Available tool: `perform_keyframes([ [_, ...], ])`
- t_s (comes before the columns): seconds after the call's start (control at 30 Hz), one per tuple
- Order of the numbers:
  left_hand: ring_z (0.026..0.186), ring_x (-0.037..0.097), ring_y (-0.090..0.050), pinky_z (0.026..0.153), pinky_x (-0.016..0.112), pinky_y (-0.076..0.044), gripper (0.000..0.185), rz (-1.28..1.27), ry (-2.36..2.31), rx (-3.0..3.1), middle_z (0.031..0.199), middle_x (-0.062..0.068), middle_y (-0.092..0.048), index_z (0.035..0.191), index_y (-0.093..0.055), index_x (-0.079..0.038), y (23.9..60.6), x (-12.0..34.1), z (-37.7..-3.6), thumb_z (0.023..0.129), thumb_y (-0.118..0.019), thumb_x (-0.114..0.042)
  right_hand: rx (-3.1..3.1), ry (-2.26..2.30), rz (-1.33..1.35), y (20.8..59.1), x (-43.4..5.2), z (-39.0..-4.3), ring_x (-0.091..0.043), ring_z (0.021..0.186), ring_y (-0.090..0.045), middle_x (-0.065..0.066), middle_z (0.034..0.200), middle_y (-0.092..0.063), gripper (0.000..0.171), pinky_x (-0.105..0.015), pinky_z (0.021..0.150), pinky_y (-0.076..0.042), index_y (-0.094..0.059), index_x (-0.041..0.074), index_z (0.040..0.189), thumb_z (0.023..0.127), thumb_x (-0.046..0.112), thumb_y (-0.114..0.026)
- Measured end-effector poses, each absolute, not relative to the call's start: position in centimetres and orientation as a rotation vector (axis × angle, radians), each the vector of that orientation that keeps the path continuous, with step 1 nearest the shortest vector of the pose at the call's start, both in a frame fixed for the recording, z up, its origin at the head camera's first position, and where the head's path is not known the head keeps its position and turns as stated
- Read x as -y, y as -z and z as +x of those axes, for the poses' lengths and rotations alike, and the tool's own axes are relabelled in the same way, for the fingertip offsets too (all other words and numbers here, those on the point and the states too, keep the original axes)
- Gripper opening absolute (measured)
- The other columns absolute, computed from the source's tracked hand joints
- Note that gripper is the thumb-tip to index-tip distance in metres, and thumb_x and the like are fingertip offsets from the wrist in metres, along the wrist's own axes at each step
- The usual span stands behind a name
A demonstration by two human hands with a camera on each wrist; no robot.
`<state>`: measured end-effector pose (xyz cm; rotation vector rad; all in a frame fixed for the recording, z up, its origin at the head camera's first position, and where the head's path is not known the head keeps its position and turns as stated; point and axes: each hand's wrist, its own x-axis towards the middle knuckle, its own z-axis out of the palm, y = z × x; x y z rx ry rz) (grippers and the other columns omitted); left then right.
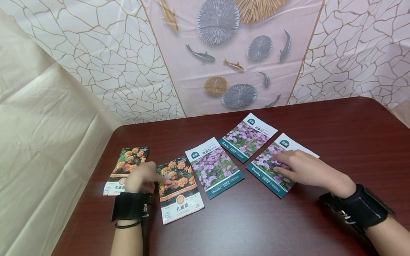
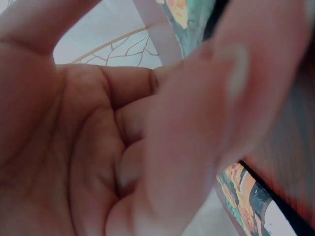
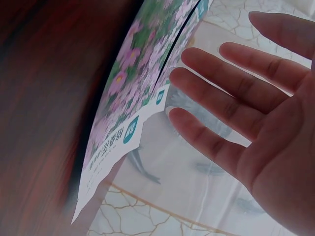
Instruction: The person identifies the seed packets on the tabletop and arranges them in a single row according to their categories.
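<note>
I see five seed packets in a row on the dark red bench (image 1: 336, 135). Left hand (image 1: 142, 176): fingers curled, index finger touching the orange-flower packet (image 1: 180, 188). Right hand (image 1: 304, 170): fingers straight, lying flat on the rightmost purple-flower packet (image 1: 278, 163), gripping nothing.

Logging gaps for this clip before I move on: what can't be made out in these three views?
- Head view: the right hand covers the middle of the rightmost purple-flower packet; whether the fingers press it or hover is unclear.
- Head view: the left hand hides part of the far-left orange-flower packet.
- Small print on all packets: too small.
- Left wrist view: the palm fills the frame, blurred.
- Right wrist view: table and packets smeared by blur.
</note>
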<state>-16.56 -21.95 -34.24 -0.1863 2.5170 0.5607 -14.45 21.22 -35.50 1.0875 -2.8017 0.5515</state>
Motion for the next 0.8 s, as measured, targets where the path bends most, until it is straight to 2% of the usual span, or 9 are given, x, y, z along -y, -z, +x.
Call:
perform_keyframes([
  [0.1,0.048,0.02,-0.056,0.044,0.027,-0.047,0.052,-0.187,-0.545,-2.503,0.071,0.015,-0.056,0.099,-0.054,0.008,34.4,21.9,-16.7,0.073,-0.077,-0.032,2.791,-0.552,1.12,35.6,-20.8,-14.3,-0.014,0.081,-0.063,-0.004,0.091,-0.067,0.024,-0.033,0.066,-0.053,-0.066,0.0,0.102,0.082,0.014,-0.067],
  [0.17,0.049,0.021,-0.057,0.045,0.028,-0.048,0.05,-0.179,-0.54,-2.496,0.071,0.015,-0.057,0.099,-0.054,0.008,34.4,22.0,-16.8,0.074,-0.076,-0.03,2.776,-0.542,1.144,35.6,-20.6,-14.1,-0.009,0.077,-0.062,0.0,0.086,-0.066,0.021,-0.031,0.063,-0.052,-0.067,0.002,0.1,0.082,0.014,-0.067],
  [0.3,0.047,0.019,-0.058,0.045,0.028,-0.048,0.037,-0.151,-0.524,-2.484,0.064,0.013,-0.059,0.084,-0.06,0.005,34.5,22.1,-16.9,0.076,-0.075,-0.028,2.743,-0.531,1.184,35.8,-20.2,-13.8,-0.008,0.076,-0.061,0.002,0.084,-0.065,0.02,-0.03,0.063,-0.052,-0.067,0.003,0.098,0.082,0.013,-0.068],
  [0.4,0.043,0.016,-0.056,0.044,0.026,-0.047,0.03,-0.144,-0.523,-2.47,0.058,0.012,-0.059,0.071,-0.064,0.001,34.4,22.1,-16.9,0.077,-0.074,-0.027,2.743,-0.526,1.191,35.8,-20.0,-13.7,-0.013,0.08,-0.063,-0.003,0.088,-0.067,0.021,-0.034,0.067,-0.053,-0.067,0.002,0.1,0.082,0.013,-0.067],
  [0.6,0.039,0.013,-0.052,0.041,0.022,-0.044,0.025,-0.159,-0.547,-2.459,0.053,0.009,-0.057,0.066,-0.067,0.0,34.5,22.2,-16.8,0.078,-0.073,-0.022,2.785,-0.508,1.177,35.7,-19.7,-13.5,-0.015,0.083,-0.063,-0.004,0.09,-0.067,0.022,-0.036,0.069,-0.052,-0.067,0.002,0.101,0.083,0.015,-0.066],
  [0.8,0.039,0.013,-0.055,0.042,0.022,-0.046,0.025,-0.14,-0.58,-2.446,0.052,0.01,-0.058,0.065,-0.067,0.001,34.7,22.6,-17.0,0.08,-0.071,-0.018,2.78,-0.515,1.2,35.9,-19.6,-13.5,-0.01,0.076,-0.061,0.001,0.085,-0.065,0.021,-0.031,0.064,-0.052,-0.066,0.002,0.101,0.083,0.014,-0.066],
])
